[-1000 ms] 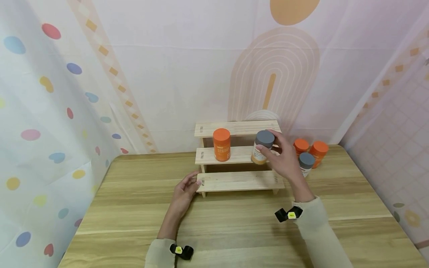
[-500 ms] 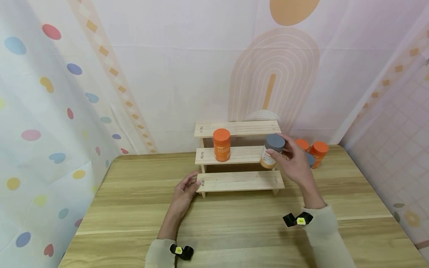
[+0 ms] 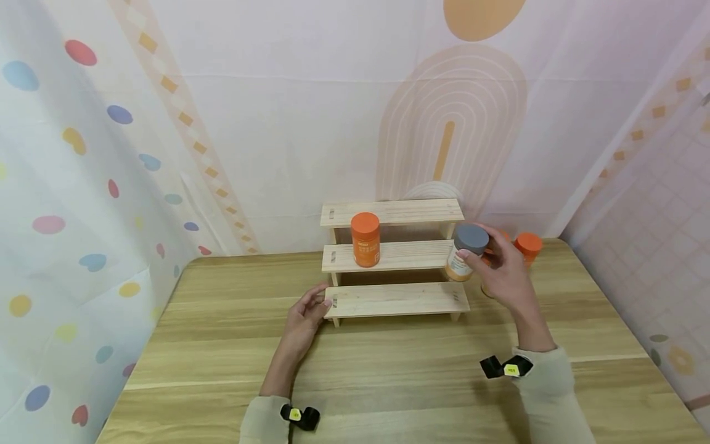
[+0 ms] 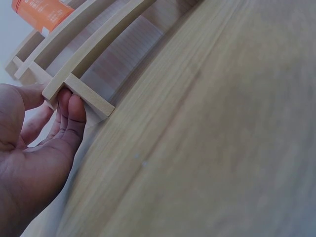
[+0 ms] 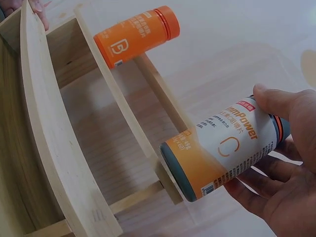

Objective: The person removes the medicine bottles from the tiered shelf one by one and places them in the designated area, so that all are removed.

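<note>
A three-tier wooden step shelf (image 3: 396, 299) stands on the table. My left hand (image 3: 302, 317) grips the left end of its lowest tier; in the left wrist view the thumb lies on top and fingertips curl under the board (image 4: 81, 59). An orange supplement bottle (image 3: 365, 240) stands upright on the left part of the middle tier. My right hand (image 3: 505, 271) holds a grey-capped supplement bottle (image 3: 466, 253) with a white and orange label, beside the right end of that tier. In the right wrist view, the held bottle (image 5: 222, 148) overlaps the tier's end; contact cannot be told.
Behind my right hand stand more bottles on the table, including an orange-capped bottle (image 3: 528, 245), partly hidden. A patterned cloth (image 3: 277, 135) hangs close behind the shelf. Bare wood table (image 3: 388, 376) lies in front.
My right hand has moved right with the grey-capped bottle, from over the middle tier to its right end, covering more of the bottles behind. The left hand stays on the shelf.
</note>
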{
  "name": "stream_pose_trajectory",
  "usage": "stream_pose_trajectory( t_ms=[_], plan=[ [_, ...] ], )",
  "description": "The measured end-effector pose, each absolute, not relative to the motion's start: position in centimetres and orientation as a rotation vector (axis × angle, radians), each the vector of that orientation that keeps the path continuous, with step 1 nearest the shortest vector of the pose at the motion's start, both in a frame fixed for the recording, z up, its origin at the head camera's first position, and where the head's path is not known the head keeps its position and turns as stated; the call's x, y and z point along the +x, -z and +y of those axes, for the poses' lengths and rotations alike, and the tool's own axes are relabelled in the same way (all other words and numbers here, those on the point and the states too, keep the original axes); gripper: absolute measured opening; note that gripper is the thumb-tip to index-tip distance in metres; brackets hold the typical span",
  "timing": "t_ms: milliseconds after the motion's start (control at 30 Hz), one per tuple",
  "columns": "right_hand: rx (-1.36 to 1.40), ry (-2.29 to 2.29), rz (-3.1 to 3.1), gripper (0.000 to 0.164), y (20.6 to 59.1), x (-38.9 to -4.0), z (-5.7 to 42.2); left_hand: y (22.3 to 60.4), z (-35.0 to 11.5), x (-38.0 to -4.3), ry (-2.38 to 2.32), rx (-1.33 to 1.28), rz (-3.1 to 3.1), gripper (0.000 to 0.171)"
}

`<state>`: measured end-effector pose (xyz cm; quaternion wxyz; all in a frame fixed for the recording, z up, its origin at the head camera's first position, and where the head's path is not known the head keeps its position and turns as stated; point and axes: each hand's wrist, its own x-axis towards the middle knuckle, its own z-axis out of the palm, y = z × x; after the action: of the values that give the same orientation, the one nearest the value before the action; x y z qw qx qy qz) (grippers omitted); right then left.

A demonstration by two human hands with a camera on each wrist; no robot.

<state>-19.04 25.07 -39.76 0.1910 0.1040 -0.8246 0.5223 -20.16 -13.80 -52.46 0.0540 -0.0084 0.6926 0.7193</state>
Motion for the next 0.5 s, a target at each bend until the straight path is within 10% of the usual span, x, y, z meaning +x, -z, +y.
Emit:
stream_pose_trajectory(
  t_ms=[500],
  plan=[
    [0.207, -1.498, -2.280, 0.055, 39.7, -18.5, 27.0, 52.5, -13.8, -20.2, -2.205, -0.023, 2.080, 0.045]
  ],
)
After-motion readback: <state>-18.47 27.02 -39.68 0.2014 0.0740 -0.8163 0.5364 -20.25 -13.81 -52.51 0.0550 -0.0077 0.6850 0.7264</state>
